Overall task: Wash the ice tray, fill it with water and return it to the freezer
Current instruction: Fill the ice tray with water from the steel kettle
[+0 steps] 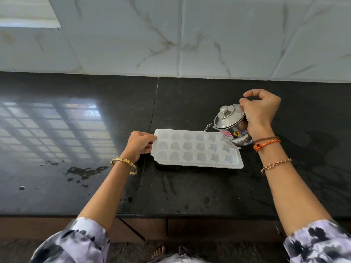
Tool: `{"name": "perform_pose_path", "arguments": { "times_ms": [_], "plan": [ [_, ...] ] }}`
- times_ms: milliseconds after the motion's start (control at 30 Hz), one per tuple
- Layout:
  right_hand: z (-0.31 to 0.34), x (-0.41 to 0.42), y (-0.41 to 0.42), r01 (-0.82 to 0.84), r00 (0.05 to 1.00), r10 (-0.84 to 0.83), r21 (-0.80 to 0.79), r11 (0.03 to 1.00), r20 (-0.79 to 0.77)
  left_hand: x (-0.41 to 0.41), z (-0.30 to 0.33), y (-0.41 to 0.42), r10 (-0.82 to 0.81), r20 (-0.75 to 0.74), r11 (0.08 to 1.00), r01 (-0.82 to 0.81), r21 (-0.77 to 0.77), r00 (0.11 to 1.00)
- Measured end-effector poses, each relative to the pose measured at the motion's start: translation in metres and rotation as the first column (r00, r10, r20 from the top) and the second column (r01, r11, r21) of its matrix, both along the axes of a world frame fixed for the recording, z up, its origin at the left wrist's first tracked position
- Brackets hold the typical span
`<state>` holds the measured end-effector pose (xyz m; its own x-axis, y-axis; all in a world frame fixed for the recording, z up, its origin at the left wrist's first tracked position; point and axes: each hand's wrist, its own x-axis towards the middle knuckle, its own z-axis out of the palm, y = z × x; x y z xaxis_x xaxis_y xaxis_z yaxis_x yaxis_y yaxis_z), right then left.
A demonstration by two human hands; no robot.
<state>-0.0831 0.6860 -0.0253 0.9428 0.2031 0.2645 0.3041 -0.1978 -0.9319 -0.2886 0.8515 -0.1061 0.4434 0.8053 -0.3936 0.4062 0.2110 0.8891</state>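
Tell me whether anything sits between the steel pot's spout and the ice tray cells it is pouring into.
Nothing visible does. The steel pot, tilted in the right hand, has its spout over the ice tray with only the water stream between. The left hand holds the tray's far end, clear of the pour.

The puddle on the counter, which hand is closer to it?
Left. The left hand holds the ice tray's end, just right of the puddle; the right hand tips the steel pot beyond the tray's far end.

A home kitchen, probably: polished black stone counter [95, 130] across the frame's middle, veined white wall tiles [209, 35] above, water spots lower left.
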Motion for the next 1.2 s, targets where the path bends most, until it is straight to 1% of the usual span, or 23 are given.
{"name": "perform_pose_path", "arguments": {
  "times_ms": [567, 1200],
  "plan": [
    [0.005, 0.001, -0.002, 0.009, 1.0, -0.009, 0.01, 1.0, 0.003, -0.001, 0.0, -0.001, 0.002, 0.018, 1.0, -0.002, -0.004, 1.0],
    [0.007, 0.011, -0.025, 0.077, 0.997, -0.076, 0.029, 0.997, -0.025, 0.001, -0.003, 0.0, 0.022, 0.006, 1.0, -0.022, 0.013, 1.0]
  ]
}}
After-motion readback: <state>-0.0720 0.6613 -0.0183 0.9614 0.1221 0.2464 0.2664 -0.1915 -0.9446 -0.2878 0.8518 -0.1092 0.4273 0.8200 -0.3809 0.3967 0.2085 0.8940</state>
